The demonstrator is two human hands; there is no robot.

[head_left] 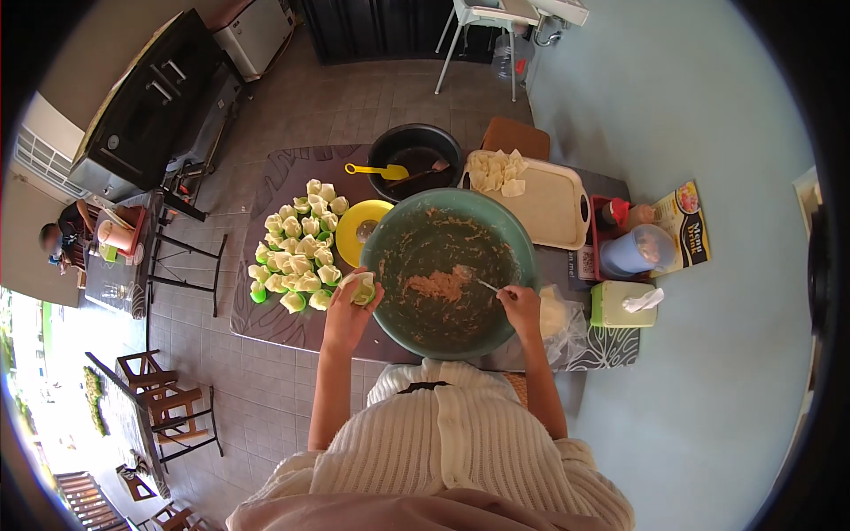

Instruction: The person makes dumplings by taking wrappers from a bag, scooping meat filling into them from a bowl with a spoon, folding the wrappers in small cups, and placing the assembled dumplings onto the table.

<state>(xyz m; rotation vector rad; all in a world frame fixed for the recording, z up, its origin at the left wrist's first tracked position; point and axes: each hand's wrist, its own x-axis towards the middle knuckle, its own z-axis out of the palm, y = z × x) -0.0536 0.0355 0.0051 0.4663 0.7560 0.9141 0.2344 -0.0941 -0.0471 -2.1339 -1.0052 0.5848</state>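
My left hand (348, 310) holds a small green cup lined with a pale dough wrapper (364, 288), at the left rim of a large green basin (447, 343). Reaching over the basin's right side, my right hand (521, 308) grips a spoon (485, 284) by its handle. The spoon's bowl end meets a mound of pinkish-orange filling (434, 285), and smears of filling coat the basin's inside. Left of the basin stand several green cups with pale wrappers (301, 248) in a cluster. A yellow plate (349, 232) lies between them and the basin.
Behind the basin is a black tub (382, 137) with a yellow scoop (376, 170). A cream tray (553, 208) carries loose wrappers (498, 170). On the right are a blue container (633, 251), a tissue box (611, 305) and a plastic bag (567, 327). Another person (75, 226) sits far left.
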